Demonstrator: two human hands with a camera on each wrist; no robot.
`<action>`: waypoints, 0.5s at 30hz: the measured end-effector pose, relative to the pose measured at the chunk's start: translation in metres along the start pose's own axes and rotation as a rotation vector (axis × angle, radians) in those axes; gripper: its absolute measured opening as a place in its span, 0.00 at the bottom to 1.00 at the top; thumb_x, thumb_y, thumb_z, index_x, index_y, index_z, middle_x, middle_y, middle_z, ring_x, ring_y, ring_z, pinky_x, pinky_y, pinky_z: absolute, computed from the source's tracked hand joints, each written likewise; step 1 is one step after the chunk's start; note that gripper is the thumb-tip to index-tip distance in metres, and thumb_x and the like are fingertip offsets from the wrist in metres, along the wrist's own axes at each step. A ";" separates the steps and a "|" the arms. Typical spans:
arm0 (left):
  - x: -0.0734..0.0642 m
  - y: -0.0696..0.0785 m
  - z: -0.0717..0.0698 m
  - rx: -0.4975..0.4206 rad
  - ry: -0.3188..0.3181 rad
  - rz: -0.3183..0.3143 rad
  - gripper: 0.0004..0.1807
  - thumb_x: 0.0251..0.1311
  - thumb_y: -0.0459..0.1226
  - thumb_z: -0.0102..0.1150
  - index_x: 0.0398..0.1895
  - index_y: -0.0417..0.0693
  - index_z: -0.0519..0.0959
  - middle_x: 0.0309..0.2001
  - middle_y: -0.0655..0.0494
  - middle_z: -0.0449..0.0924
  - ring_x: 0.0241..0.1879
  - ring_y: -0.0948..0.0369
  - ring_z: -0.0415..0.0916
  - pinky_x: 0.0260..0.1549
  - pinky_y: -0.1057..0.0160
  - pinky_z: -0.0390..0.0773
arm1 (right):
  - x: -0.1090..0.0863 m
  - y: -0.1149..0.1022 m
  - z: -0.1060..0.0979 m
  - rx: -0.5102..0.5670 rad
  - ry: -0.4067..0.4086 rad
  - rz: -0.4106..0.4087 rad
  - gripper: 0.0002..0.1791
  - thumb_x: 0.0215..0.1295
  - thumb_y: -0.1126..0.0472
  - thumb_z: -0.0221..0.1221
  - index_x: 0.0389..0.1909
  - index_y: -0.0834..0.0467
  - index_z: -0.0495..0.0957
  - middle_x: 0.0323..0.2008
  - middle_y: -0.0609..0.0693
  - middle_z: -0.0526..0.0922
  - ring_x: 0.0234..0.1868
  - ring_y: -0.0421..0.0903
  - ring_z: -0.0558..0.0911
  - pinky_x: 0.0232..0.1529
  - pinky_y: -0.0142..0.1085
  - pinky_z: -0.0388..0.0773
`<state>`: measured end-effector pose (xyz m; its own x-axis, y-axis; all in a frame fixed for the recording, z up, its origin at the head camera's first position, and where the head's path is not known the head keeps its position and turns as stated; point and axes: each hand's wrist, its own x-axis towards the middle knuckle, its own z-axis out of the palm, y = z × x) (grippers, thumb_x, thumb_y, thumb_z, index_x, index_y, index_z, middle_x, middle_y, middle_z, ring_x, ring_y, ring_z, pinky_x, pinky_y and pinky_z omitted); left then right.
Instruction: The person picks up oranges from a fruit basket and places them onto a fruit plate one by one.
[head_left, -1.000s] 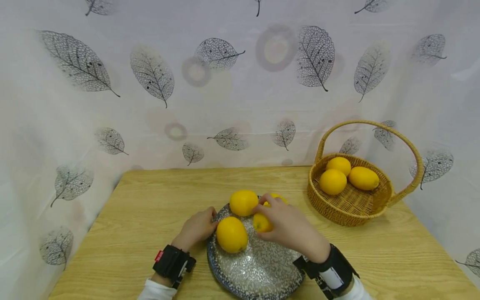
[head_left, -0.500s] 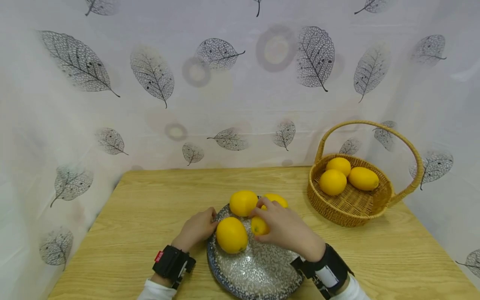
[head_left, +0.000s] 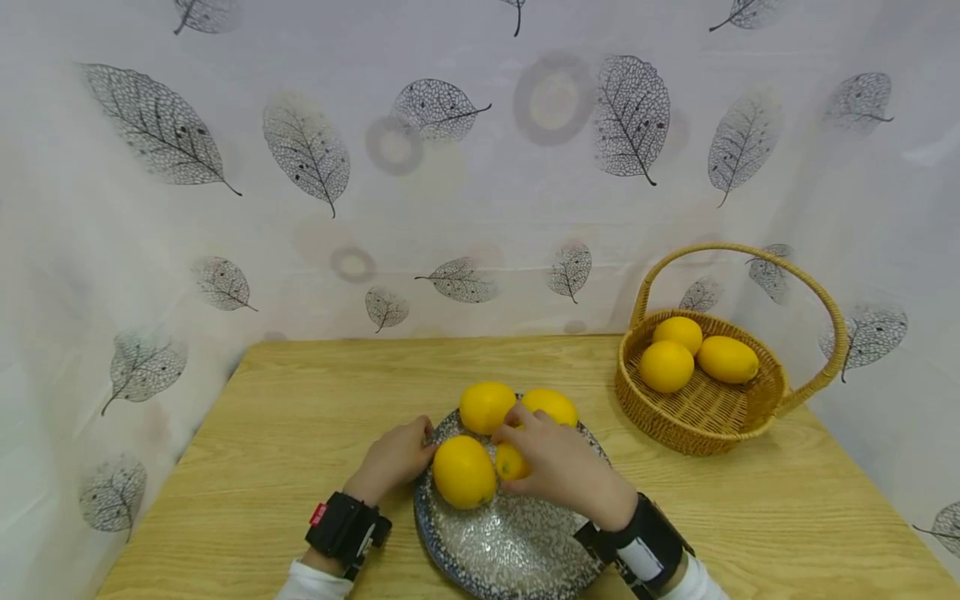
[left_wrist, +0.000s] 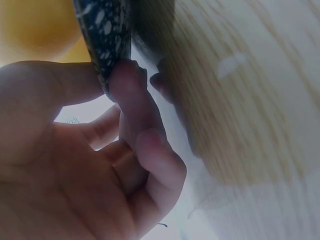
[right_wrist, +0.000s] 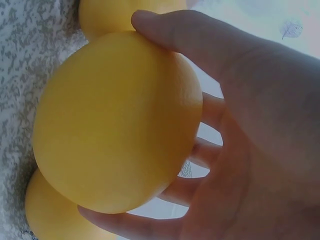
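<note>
A round speckled grey plate [head_left: 517, 550] with a dark blue rim lies at the near middle of the table. My left hand [head_left: 395, 454] pinches its left rim between thumb and fingers, and the left wrist view shows the rim [left_wrist: 106, 37] between them. Over the plate, my right hand [head_left: 566, 467] grips a lemon [head_left: 510, 462], thumb on one side and fingers on the other; its yellow skin [right_wrist: 117, 122] fills much of the right wrist view. Around it on the plate sit a front-left lemon [head_left: 463, 472], a back lemon [head_left: 487, 407] and a back-right lemon [head_left: 551, 405].
To the right at the back stands a wicker basket [head_left: 667, 429] with a tall arched handle [head_left: 750, 247]. Three lemons [head_left: 667, 367] lie in it. A leaf-patterned curtain [head_left: 480, 167] hangs behind the wooden table [head_left: 300, 417].
My right hand has shifted a little to the left with the lemon, closer to the front-left lemon. More of the back-right lemon shows now. The left hand has stayed on the rim.
</note>
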<state>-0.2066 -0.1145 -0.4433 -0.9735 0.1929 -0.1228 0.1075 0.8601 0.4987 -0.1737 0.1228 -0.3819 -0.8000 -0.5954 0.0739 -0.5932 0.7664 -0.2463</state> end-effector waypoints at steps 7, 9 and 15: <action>0.000 0.000 0.000 -0.009 -0.003 -0.006 0.10 0.62 0.40 0.57 0.42 0.43 0.76 0.25 0.52 0.77 0.22 0.59 0.68 0.20 0.64 0.65 | 0.001 -0.004 0.006 -0.053 0.018 -0.016 0.27 0.46 0.44 0.70 0.48 0.49 0.82 0.45 0.48 0.76 0.38 0.45 0.75 0.28 0.34 0.74; 0.000 0.000 -0.001 -0.012 -0.005 -0.008 0.10 0.61 0.40 0.57 0.42 0.43 0.76 0.26 0.52 0.77 0.22 0.59 0.68 0.20 0.64 0.65 | 0.001 -0.005 0.008 -0.061 0.012 -0.020 0.27 0.46 0.44 0.70 0.49 0.49 0.82 0.45 0.48 0.77 0.39 0.45 0.76 0.29 0.35 0.75; -0.001 0.001 -0.001 -0.013 0.001 -0.009 0.10 0.61 0.40 0.57 0.41 0.44 0.76 0.26 0.51 0.78 0.23 0.59 0.68 0.21 0.63 0.65 | 0.003 -0.004 0.012 -0.064 -0.017 -0.012 0.28 0.47 0.46 0.70 0.51 0.49 0.80 0.47 0.49 0.77 0.41 0.46 0.77 0.33 0.38 0.78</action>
<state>-0.2059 -0.1145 -0.4417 -0.9747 0.1846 -0.1260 0.0962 0.8554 0.5090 -0.1725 0.1148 -0.3927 -0.7916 -0.6081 0.0603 -0.6076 0.7727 -0.1835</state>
